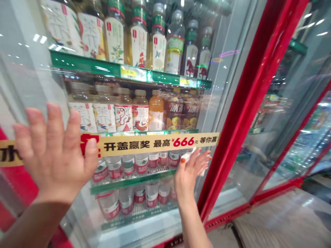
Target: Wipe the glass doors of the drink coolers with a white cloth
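Observation:
My left hand [55, 158] is raised with its fingers spread, palm turned to the glass door [222, 93] at the left. It covers part of a yellow printed strip [152, 142] that runs across the door; whether the palm touches the glass I cannot tell. At the lower right, my right hand [188, 174] holds a thin white tissue [185, 156] against the glass, just under the strip's right end. The tissue shows past the fingers on both sides, and most of it is hidden behind them.
Behind the glass, several bottles [139, 41] line green-edged shelves [103, 65]. A red door frame [238, 103] slants up on the right, with another glass-fronted cooler [289, 144] beyond it. Grey floor [297, 213] shows at the lower right.

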{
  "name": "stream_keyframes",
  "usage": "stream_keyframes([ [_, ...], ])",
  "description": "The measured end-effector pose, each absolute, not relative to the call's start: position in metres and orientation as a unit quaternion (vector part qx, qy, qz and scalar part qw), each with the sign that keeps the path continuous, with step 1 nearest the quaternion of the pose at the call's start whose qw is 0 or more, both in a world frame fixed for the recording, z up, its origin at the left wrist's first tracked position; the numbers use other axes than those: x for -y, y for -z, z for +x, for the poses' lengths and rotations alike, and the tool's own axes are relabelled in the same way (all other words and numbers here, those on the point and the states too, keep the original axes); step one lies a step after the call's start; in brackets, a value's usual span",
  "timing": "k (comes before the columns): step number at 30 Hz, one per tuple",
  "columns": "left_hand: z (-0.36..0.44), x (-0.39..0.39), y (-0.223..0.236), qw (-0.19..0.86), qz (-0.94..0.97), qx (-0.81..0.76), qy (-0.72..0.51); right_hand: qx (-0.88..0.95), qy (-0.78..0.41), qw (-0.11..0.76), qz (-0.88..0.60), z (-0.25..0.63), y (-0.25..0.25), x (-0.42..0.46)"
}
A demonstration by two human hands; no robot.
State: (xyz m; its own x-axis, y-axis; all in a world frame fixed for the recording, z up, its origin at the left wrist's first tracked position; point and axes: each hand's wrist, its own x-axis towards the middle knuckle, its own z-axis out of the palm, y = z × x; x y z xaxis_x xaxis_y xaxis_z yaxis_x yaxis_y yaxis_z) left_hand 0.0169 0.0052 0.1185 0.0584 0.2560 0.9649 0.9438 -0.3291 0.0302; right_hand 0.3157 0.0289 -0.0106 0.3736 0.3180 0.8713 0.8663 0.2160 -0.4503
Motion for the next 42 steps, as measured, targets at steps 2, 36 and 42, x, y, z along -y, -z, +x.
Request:
stream_keyframes([
  [2,0.020,-0.004,-0.120,0.404,-0.626,0.458,0.484,0.543,0.245,0.577,-0.558,0.312,-0.017,-0.033],
  [36,0.003,0.002,-0.070,0.503,-0.559,0.463,0.470,0.686,0.400,0.485,-0.366,0.289,-0.177,-0.042],
  [42,0.001,0.002,-0.069,0.508,-0.559,0.448,0.477,0.796,0.433,0.388,-0.167,0.222,-0.190,-0.038],
])
